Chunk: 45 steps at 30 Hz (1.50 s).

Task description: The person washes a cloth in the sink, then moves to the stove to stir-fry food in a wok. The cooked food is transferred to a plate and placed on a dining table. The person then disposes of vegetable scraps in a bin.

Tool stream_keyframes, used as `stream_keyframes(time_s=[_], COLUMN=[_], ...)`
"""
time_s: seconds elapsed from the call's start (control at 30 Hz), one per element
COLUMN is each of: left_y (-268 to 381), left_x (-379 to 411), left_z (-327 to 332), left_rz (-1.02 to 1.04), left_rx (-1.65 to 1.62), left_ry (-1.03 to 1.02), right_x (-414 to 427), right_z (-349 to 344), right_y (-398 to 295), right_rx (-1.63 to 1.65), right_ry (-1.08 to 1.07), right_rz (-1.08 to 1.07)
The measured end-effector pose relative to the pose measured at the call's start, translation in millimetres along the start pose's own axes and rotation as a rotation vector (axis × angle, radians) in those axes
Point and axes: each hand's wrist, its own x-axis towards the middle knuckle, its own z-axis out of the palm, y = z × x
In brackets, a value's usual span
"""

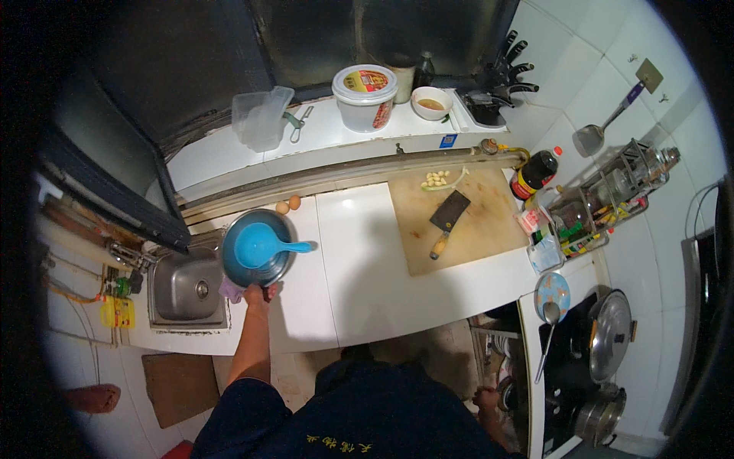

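My left hand (259, 293) grips the near rim of a round metal basin (230, 265), by the right edge of the sink. A blue plastic water ladle (256, 245) rests in the basin, its handle jutting over the right rim. Part of a purple cloth (231, 291) shows beside that hand. Two eggs (288, 204) lie on the counter behind the basin. Down at the lower right, my right hand (486, 398) hangs beside an open lower cabinet with dishes (504, 373); its fingers are too dark and small to make out.
A cleaver (450, 212), peeled garlic cloves (437, 178) and a scallion piece (463, 177) lie on the cutting board (493, 246). The steel sink (178, 281) is at left. A ladle spoon (549, 333) rests across a patterned plate (559, 284) beside the stove with a lidded pan (611, 335).
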Motion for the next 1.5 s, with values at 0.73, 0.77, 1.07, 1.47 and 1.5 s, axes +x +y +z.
stream_keyframes(time_s=[0.73, 0.77, 1.07, 1.47, 1.5], left_y=[-19.0, -42.2, -122.9, -200.6, -192.0], left_x=[69.9, 57.1, 36.0, -114.5, -104.2], left_z=[-90.5, -70.4, 238.9, 130.1, 111.7], left_rz=[0.751, 0.856, 1.33, 0.972, 0.923], left_rx=[1.385, 1.204, 1.457, 1.867, 1.798], left_ry=[0.589, 0.533, -0.106, -0.753, -0.684], right_x=[-127.4, -130.9, -154.6, -153.7, -147.6], right_z=[84.1, 92.0, 116.9, -5.8, -14.4], right_y=[102.5, 111.5, 159.4, 134.0, 134.4], right_rx=[-2.161, -2.278, -2.09, -2.36, -2.475], right_ry=[0.689, 0.785, 0.604, 0.54, 0.544], right_rz=[-0.287, -0.237, -0.485, -0.625, -0.595])
